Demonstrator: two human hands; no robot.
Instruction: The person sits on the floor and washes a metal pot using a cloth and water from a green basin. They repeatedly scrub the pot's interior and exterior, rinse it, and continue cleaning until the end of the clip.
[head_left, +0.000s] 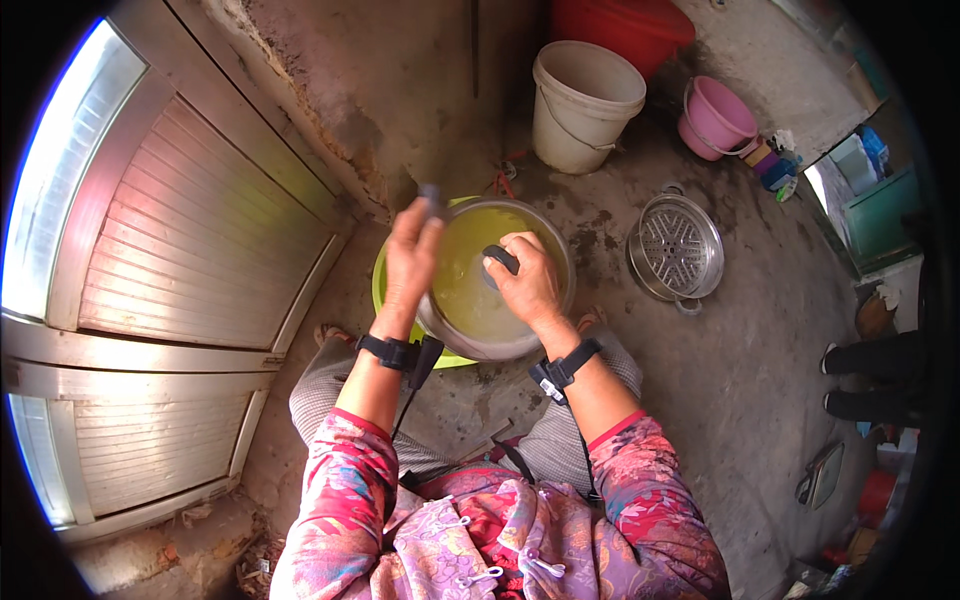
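A round glass pot lid (480, 300) with a metal rim is held over a yellow-green plastic basin (381, 281) on the floor between my feet. My right hand (529, 277) grips the lid's black knob (501, 259). Near the lid's left edge, my left hand (414, 247) is raised and blurred, with a small dark, blurred thing (429, 196) at its fingertips; what that is cannot be told. Most of the basin is hidden by the lid. Both of my wrists wear black straps.
On the concrete floor to the right sits a metal steamer pot insert (673, 247). Farther back stand a white bucket (585, 105), a pink bucket (716, 118) and a red plastic tub (630, 26). A panelled door (180, 240) is on the left. Another person's legs (870, 382) show at the far right.
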